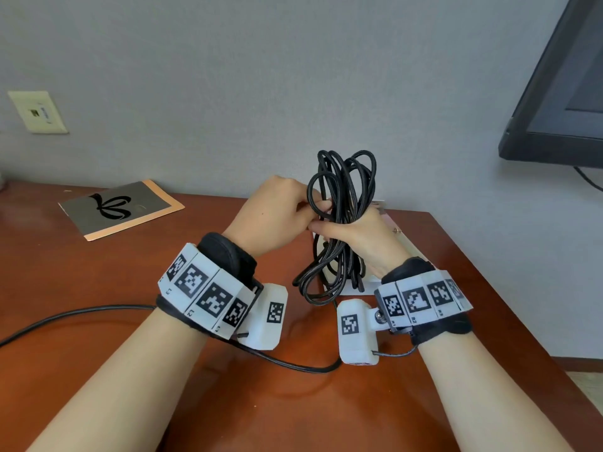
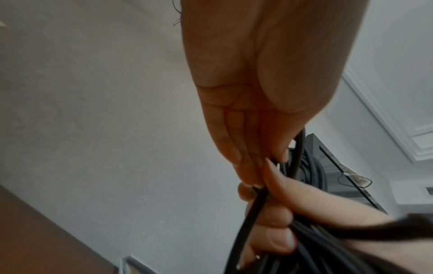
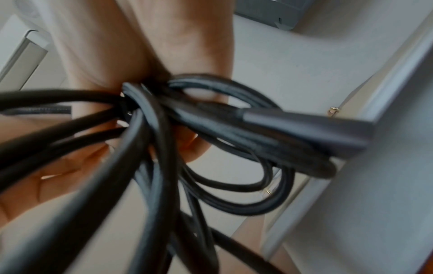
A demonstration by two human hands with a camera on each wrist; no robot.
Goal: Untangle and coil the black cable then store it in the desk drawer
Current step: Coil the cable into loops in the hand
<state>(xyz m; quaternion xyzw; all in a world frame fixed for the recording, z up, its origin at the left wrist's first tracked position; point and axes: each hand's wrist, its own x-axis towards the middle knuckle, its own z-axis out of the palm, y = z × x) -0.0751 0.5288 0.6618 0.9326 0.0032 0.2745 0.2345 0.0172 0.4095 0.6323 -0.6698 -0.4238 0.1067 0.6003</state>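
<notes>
Right now my right hand (image 1: 365, 238) has its fingers clenched around the middle of the looped black round cable (image 1: 342, 197), holding the bundle upright above the reddish-brown wooden desk (image 1: 98, 275), loops sticking out above and below my fist. My left hand (image 1: 277, 216) pinches a single strand of that cable between thumb and fingertips, touching the right hand. A grey booklet with an orange border (image 1: 120, 208) lies well apart to the left

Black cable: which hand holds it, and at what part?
Both. The right hand grips the black cable bundle around its middle; the left hand pinches one strand beside that grip.
</notes>
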